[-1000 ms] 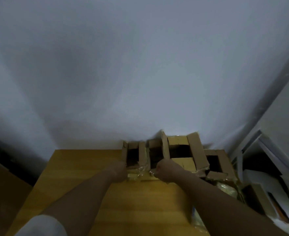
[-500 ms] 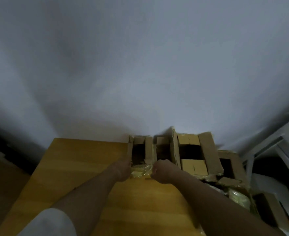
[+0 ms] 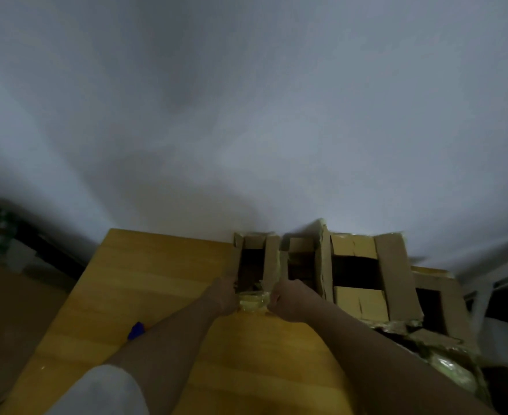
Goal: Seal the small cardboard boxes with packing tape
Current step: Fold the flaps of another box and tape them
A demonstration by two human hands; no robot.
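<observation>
A small open cardboard box (image 3: 272, 259) stands at the far edge of the wooden table (image 3: 145, 283), its flaps upright. My left hand (image 3: 221, 296) and my right hand (image 3: 293, 299) sit close together at the box's near side, fingers curled. Between them shows a shiny strip of clear packing tape (image 3: 252, 301), which both hands appear to pinch at its ends. The fingertips are hidden. A second open box (image 3: 302, 259) stands just right of the first.
Several larger open cardboard boxes (image 3: 390, 280) crowd the table's right side, with crumpled tape (image 3: 447, 366) near the right edge. A small blue object (image 3: 136, 330) lies on the table beside my left forearm. The white wall (image 3: 246, 115) is right behind the boxes.
My hands have drawn closer together at the box's near side, so the tape between them looks shorter. The camera has shifted left; a blue object has come into view.
</observation>
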